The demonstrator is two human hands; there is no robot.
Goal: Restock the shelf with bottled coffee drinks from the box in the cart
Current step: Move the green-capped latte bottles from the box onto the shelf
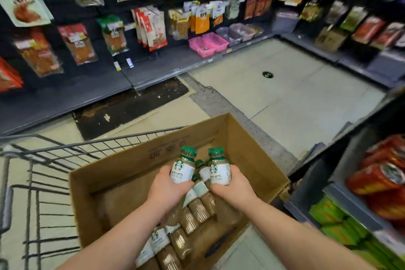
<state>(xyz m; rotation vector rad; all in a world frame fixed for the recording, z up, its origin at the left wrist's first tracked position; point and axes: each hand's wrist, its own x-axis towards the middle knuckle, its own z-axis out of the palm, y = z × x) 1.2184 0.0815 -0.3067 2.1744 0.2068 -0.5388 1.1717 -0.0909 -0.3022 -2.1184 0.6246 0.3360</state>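
An open cardboard box (135, 166) rests in a wire shopping cart (50, 155). Several coffee bottles with green caps and white labels lie in the box (190, 219). My left hand (166, 188) grips one upright bottle (183, 167) above the box. My right hand (232, 188) grips another upright bottle (219, 170) right beside it. The two held bottles stand side by side, caps up, over the middle of the box.
A shelf unit at the right holds red cans (381, 173) and green packs (337, 221). Hanging snack bags (114, 35) and pink baskets (208, 44) line the far shelving. A dark worn floor patch (131, 107) lies ahead of the cart.
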